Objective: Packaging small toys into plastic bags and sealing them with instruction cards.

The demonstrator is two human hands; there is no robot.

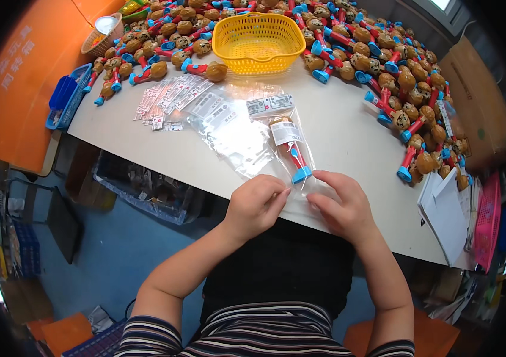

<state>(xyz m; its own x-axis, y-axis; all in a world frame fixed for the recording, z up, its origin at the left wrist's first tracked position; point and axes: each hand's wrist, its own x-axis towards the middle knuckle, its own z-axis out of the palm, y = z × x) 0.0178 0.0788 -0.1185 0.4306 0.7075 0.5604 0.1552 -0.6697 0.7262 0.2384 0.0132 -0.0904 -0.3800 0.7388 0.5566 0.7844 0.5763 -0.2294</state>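
A clear plastic bag (309,146) lies in front of me at the table's near edge. Inside it is a toy with a brown head, a red handle and a blue base (302,174); a white barcode label (287,133) covers part of it. A printed paper slip (269,106) lies at the bag's far end. My left hand (254,205) pinches the bag's near left edge between thumb and forefinger. Beside the blue base, my right hand (346,205) has its thumb and forefinger apart, its fingertips at the bag's right edge.
Flat clear bags (235,134) and a spread of printed slips (173,95) lie to the left. A yellow basket (259,59) stands at the back, amid heaps of similar toys (407,89). White papers (446,208) lie at right. A blue basket (74,98) sits far left.
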